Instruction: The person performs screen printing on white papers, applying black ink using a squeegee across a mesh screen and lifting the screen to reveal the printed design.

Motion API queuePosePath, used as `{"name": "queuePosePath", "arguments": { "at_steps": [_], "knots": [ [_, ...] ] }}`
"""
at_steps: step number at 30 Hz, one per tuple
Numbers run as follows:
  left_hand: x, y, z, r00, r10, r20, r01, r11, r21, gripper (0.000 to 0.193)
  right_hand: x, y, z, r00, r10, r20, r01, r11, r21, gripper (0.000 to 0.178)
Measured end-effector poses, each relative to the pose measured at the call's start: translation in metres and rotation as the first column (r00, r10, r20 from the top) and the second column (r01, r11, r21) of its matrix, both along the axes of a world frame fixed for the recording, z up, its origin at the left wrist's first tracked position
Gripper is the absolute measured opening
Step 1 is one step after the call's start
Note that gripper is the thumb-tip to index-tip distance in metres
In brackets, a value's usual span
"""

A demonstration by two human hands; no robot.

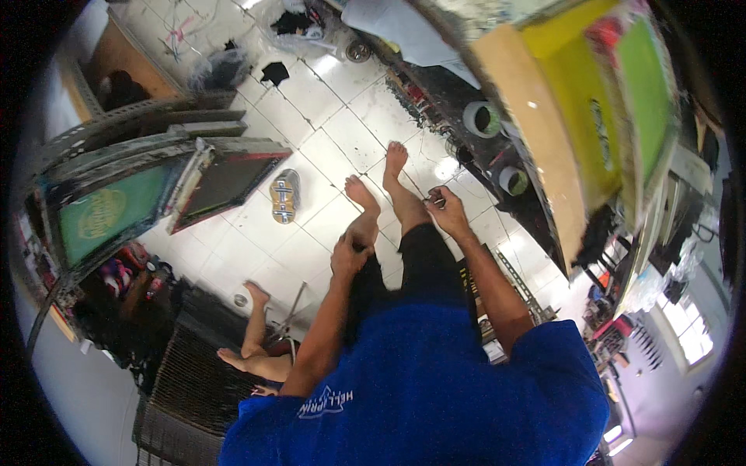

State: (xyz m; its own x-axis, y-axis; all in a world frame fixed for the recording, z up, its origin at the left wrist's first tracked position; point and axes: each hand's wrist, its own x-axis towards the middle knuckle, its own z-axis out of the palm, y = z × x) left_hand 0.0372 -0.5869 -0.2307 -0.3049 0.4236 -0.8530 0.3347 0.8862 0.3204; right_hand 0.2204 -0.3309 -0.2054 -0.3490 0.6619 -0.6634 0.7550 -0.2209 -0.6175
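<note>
My left hand (349, 255) hangs beside my left knee, its fingers curled. A dark patch shows between thumb and fingers; whether it is a thing or shadow is unclear. Over by my right shin, my right hand (446, 210) is bent with thumb and fingertips drawn together. Something small and pale may sit at its fingertips, too small to name. Below the hands, my bare feet (395, 159) stand on the white tiled floor (326, 167). An oval tan board (285, 196) with dark blue and white marks lies on the tiles left of them.
Framed mesh screens lean at the left, including a green one (116, 203) and a dark one (225, 186). Yellow (571, 85) and green framed panels stand at the right, beside open tubs (483, 119). Another person's bare legs (255, 334) show at lower left, near a black mesh rack (198, 380).
</note>
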Motion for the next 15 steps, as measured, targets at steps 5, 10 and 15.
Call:
{"name": "queuePosePath", "arguments": {
  "at_steps": [5,10,15],
  "knots": [
    [0.034,-0.044,-0.045,0.992,0.125,-0.024,-0.127,0.970,-0.206,0.096,0.041,-0.015,-0.230,0.792,-0.584,0.178,0.609,0.773,-0.175,0.069],
    [0.000,-0.045,-0.059,0.970,0.242,0.005,-0.240,0.965,-0.107,0.089,0.055,0.014,-0.420,0.433,-0.872,0.228,0.755,0.489,0.437,0.116],
    [-0.008,-0.024,-0.057,0.956,0.294,0.010,-0.292,0.953,-0.085,0.089,0.061,0.081,-0.465,0.007,-0.854,0.521,0.638,0.405,0.655,0.139]
  ]
}}
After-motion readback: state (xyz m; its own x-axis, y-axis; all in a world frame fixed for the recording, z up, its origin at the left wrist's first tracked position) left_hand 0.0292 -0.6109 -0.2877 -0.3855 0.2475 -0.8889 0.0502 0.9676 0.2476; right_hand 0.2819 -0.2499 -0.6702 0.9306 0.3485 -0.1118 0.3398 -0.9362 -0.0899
